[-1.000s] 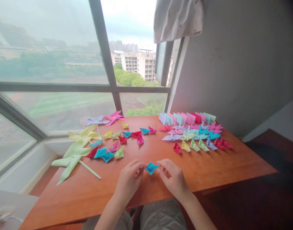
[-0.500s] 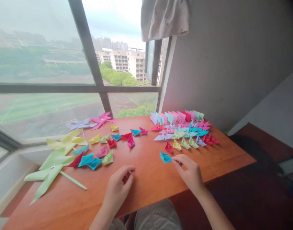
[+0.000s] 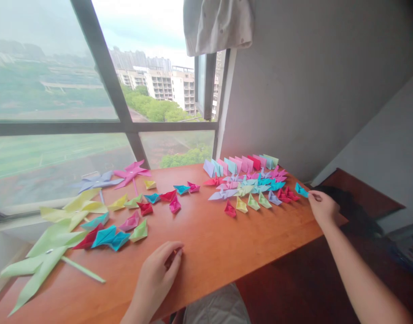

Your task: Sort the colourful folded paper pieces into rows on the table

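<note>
A blue paper boat (image 3: 301,190) is pinched by one end between the thumb and fingertips of my right hand (image 3: 324,209), at the table's right end. It is just beyond a row of folded boats: a red boat (image 3: 230,209), a yellow boat (image 3: 241,205), green ones, a lavender boat (image 3: 274,198) and red ones (image 3: 287,195) nearest to it. Over the near middle of the table, my left hand (image 3: 157,272) has its fingers curled and the thumb close to the fingertips. Nothing shows in it.
Paper cranes (image 3: 247,183) and a row of folded cards (image 3: 240,164) stand behind the boats. More boats lie on the left half of the wooden table (image 3: 209,243), beside a green pinwheel (image 3: 46,256) and others. A window (image 3: 58,157) borders the left side.
My right hand has carried the blue paper boat rightward and away from me, to the end of the boat row. The view has turned slightly right. My left hand keeps its curled pose.
</note>
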Available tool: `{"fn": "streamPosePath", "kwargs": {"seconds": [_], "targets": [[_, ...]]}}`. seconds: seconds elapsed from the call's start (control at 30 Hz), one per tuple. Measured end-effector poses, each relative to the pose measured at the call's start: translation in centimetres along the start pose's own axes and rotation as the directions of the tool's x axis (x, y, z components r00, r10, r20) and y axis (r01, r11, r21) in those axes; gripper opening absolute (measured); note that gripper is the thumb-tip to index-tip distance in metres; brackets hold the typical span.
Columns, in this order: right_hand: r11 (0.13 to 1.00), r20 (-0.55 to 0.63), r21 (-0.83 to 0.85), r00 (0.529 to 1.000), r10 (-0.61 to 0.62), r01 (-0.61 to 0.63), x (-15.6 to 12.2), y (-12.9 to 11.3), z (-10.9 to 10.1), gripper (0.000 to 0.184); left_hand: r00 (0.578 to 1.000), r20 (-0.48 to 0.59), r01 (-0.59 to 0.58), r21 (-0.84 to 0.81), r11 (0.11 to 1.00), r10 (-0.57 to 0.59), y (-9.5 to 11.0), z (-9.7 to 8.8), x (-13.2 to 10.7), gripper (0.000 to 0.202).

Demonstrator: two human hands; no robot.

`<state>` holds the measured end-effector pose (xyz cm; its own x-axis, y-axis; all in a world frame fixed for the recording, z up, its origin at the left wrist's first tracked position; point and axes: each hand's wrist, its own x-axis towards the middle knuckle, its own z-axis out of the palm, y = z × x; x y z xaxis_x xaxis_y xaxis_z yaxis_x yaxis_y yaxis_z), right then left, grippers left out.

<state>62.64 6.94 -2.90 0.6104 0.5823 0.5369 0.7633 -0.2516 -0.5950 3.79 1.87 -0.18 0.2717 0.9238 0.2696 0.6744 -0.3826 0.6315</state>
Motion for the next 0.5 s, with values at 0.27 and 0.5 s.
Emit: {"fn": "streamPosePath", "kwargs": {"seconds": [0.27, 0.5], "targets": [[0.999, -0.038, -0.031, 0.999, 0.034, -0.035, 0.0, 1.1, 2.1, 0.034, 1.000, -0.018, 0.003, 0.014, 1.000, -0.003, 0.0, -0.1, 0.0, 0.021], [0.999, 0.007, -0.052, 1.000, 0.000, 0.000, -0.1, 1.1, 1.8, 0.031, 1.000, -0.009, 0.000, 0.014, 1.000, 0.000, 0.1, -0.2, 0.1, 0.021]]}}
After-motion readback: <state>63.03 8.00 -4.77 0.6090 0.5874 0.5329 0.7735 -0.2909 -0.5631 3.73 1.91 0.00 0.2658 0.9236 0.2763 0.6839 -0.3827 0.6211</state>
